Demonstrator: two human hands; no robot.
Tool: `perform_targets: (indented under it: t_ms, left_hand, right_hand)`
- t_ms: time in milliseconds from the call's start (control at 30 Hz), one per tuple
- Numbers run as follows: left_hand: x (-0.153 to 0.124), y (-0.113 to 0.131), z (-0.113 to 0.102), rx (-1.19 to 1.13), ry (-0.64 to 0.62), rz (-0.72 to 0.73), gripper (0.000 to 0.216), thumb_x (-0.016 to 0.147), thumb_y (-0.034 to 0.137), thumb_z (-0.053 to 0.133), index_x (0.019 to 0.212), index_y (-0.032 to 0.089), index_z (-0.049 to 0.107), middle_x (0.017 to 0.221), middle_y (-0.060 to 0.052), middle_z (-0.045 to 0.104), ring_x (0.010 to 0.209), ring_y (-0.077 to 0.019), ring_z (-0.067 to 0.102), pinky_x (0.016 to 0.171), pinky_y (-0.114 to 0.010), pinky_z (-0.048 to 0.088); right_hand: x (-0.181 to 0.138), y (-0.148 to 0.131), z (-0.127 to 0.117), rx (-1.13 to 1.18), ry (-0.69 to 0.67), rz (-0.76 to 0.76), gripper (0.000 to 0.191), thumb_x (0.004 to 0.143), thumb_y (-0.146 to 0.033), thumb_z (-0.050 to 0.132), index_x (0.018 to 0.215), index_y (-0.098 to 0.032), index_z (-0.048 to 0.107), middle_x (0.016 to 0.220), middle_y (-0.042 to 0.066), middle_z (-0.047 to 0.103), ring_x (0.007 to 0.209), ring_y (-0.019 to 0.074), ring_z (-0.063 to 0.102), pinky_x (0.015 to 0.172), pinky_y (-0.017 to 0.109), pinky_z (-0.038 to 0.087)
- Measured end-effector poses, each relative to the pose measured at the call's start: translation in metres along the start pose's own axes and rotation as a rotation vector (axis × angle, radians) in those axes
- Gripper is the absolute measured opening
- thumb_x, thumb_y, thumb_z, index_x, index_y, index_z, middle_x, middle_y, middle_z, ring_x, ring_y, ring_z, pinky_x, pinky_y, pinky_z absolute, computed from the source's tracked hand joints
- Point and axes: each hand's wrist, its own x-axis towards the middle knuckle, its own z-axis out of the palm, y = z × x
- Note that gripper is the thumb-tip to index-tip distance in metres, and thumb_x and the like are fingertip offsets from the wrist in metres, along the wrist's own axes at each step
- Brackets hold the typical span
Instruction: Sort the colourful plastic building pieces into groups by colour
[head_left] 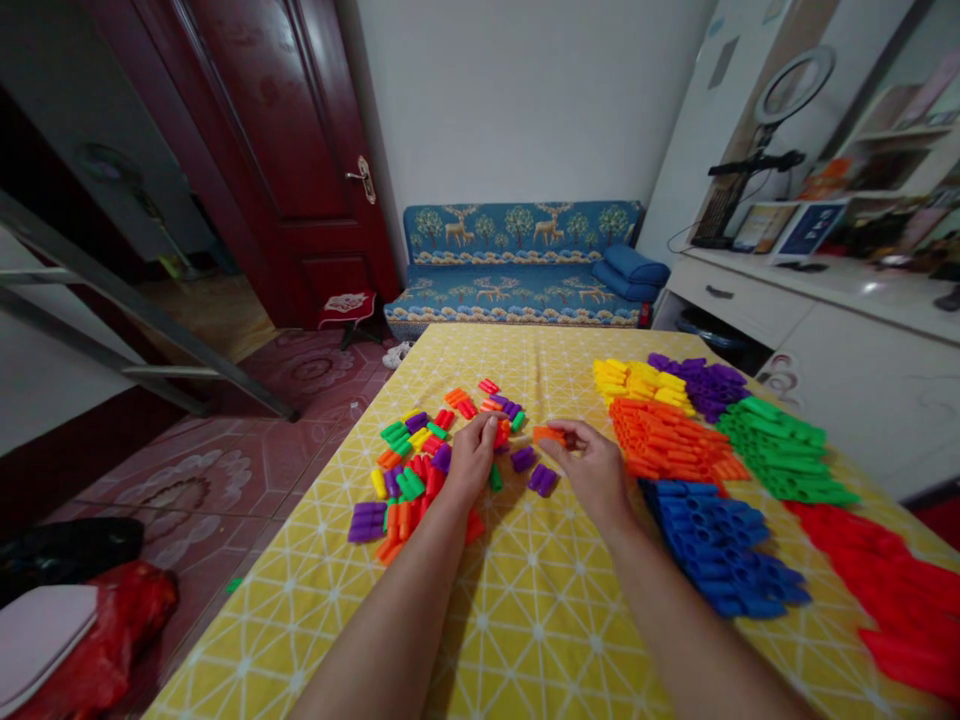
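A loose pile of small plastic tube blocks [420, 465] in mixed colours lies on the yellow patterned tablecloth [525, 610]. My left hand [471, 458] rests on the pile's right edge, its fingers closed on a red block [501, 432]. My right hand [592, 468] is just to the right of it and pinches an orange block [550, 436] between thumb and fingers. Two purple blocks [534, 470] lie between the hands.
Sorted groups lie on the right: yellow [637, 380], purple [701, 382], orange [671, 440], green [784, 450], blue [716, 545], red [892, 590]. Beyond the table are a blue sofa [517, 260], a dark red door [300, 150] and a white cabinet [817, 330] with a ring light.
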Motion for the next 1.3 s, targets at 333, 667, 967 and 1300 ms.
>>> perform_targets:
  t_ms: [333,667,967,1300]
  left_hand:
    - [0.001,0.005,-0.001,0.040,0.001,0.013,0.034,0.094,0.035,0.045,0.100,0.015,0.071,0.103,-0.008,0.074,0.101,-0.0229,0.067,0.091,-0.034,0.048]
    - [0.001,-0.002,-0.001,0.043,-0.024,0.044,0.034,0.094,0.036,0.046,0.104,0.016,0.070,0.106,-0.007,0.074,0.101,-0.0222,0.066,0.090,-0.033,0.048]
    - [0.001,0.001,-0.001,0.015,-0.011,0.024,0.033,0.093,0.035,0.047,0.104,0.016,0.071,0.104,-0.007,0.074,0.100,-0.0219,0.066,0.089,-0.032,0.049]
    - [0.001,0.007,-0.003,-0.134,0.033,-0.030,0.033,0.091,0.037,0.049,0.101,0.015,0.071,0.100,-0.007,0.073,0.096,-0.0215,0.067,0.086,-0.032,0.051]
  right_hand:
    - [0.080,0.016,-0.150,-0.892,0.226,0.040,0.038,0.066,-0.053,0.076,0.089,-0.022,0.074,0.072,0.006,0.068,0.064,0.0217,0.059,0.057,0.031,0.039]
    - [0.077,0.030,-0.147,-1.020,0.133,-0.222,0.028,0.078,-0.048,0.065,0.084,-0.022,0.072,0.091,0.009,0.069,0.088,0.0259,0.059,0.070,0.034,0.043]
    - [-0.006,0.001,-0.008,-0.573,-0.282,-0.164,0.036,0.074,-0.033,0.072,0.108,-0.024,0.066,0.108,0.007,0.064,0.097,0.0231,0.062,0.084,0.036,0.049]
    - [-0.030,-0.002,0.032,-0.707,-0.382,-0.253,0.037,0.076,-0.012,0.062,0.111,-0.024,0.064,0.115,0.007,0.065,0.108,0.0285,0.054,0.092,0.042,0.044]
